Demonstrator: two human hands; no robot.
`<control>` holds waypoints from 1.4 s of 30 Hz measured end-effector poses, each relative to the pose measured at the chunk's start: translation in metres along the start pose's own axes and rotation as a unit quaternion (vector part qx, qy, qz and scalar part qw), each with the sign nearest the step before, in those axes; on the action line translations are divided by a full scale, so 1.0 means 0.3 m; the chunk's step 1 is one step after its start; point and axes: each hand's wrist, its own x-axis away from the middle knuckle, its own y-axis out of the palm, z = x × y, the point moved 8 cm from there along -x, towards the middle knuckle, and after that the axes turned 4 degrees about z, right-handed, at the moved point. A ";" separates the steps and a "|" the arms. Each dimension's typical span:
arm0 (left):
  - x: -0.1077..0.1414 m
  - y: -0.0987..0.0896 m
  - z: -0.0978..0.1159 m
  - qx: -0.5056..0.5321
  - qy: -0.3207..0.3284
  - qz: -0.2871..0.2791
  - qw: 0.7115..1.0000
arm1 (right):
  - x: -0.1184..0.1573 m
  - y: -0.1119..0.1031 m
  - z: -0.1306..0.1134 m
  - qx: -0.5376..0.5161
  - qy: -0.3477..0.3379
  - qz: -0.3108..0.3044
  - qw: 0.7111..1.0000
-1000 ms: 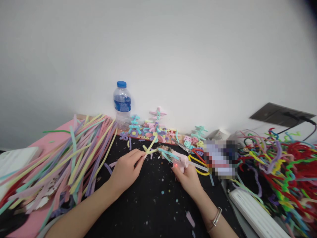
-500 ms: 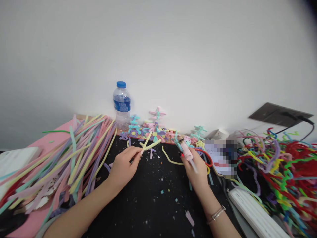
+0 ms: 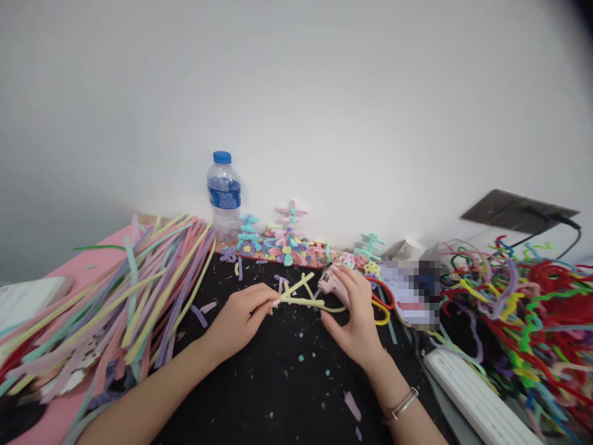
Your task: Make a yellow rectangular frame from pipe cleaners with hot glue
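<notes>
My left hand point(image 3: 248, 312) pinches the end of pale yellow pipe cleaner pieces point(image 3: 303, 301), joined near the fingertips and fanning out to the right. My right hand point(image 3: 354, 309) has its fingers curled over a small pink glue gun point(image 3: 333, 285) at the far side of the black work surface; the thumb stands apart, below the gun. A loose yellow pipe cleaner point(image 3: 334, 309) lies behind the right thumb. Scissors with red and yellow handles point(image 3: 382, 303) rest just right of this hand, their blades hidden.
Pipe-cleaner flowers and small trees point(image 3: 287, 250) line the wall beside a plastic bottle point(image 3: 224, 198). Long pastel pipe cleaners point(image 3: 152, 284) are heaped left, tangled bright ones point(image 3: 546, 334) right. A white power strip point(image 3: 477, 395) lies front right; scraps point(image 3: 352, 406) dot the black surface point(image 3: 259, 395).
My right hand has moved the glue gun left and tilted it; the glue stick at its back no longer shows. My left hand has shifted slightly right and lower, the yellow pieces now pointing right.
</notes>
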 end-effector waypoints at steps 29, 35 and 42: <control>0.005 0.059 -0.011 0.019 -0.035 -0.074 0.996 | 0.020 0.072 -0.006 -0.072 0.034 -0.015 0.997; 0.006 0.060 -0.012 0.019 -0.044 -0.076 0.996 | 0.019 0.072 0.002 -0.077 0.040 -0.012 0.996; 0.006 0.059 -0.013 0.022 -0.045 -0.075 0.996 | 0.019 0.069 0.008 -0.073 0.039 -0.002 0.997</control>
